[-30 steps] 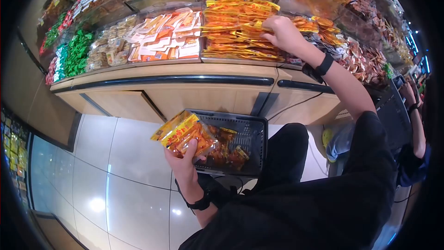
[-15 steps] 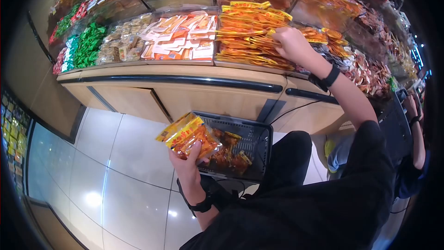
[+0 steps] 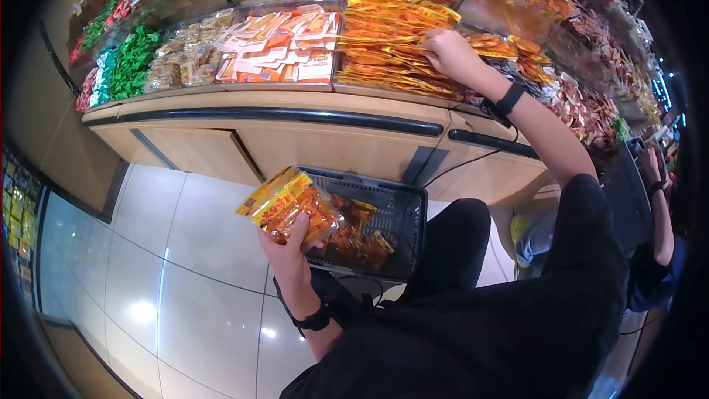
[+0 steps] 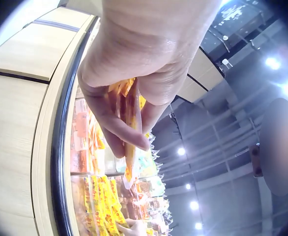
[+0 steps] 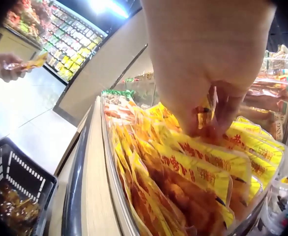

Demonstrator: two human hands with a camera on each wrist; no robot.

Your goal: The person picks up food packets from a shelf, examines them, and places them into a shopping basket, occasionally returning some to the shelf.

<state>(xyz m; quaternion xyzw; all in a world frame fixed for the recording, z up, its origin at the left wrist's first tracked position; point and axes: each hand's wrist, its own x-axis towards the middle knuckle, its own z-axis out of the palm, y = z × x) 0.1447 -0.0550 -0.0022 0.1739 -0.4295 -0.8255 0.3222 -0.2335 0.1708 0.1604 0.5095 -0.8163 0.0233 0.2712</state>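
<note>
My left hand (image 3: 289,262) grips a clear packet of orange food with a yellow top (image 3: 284,203), held above the left end of a basket. The left wrist view catches this packet (image 4: 131,123) edge-on, between the thumb and fingers of the hand (image 4: 139,54). My right hand (image 3: 454,55) is in a clear bin, at the right side of piled yellow-and-orange packets (image 3: 391,41). Close up, the right hand (image 5: 208,64) pinches a packet among overlapping packets (image 5: 193,162); its fingertips are partly hidden.
The dark basket (image 3: 410,240) holds several brownish-orange packets. White-and-orange packets (image 3: 284,48) fill the neighbouring bin, with green ones (image 3: 134,66) further left. A black rail (image 3: 295,114) runs along the wooden cabinet front. At the far right is another person's arm (image 3: 662,222).
The head view has shifted slightly. My left hand keeps its hold on the packet above the basket, and my right hand stays at the same pile with little movement.
</note>
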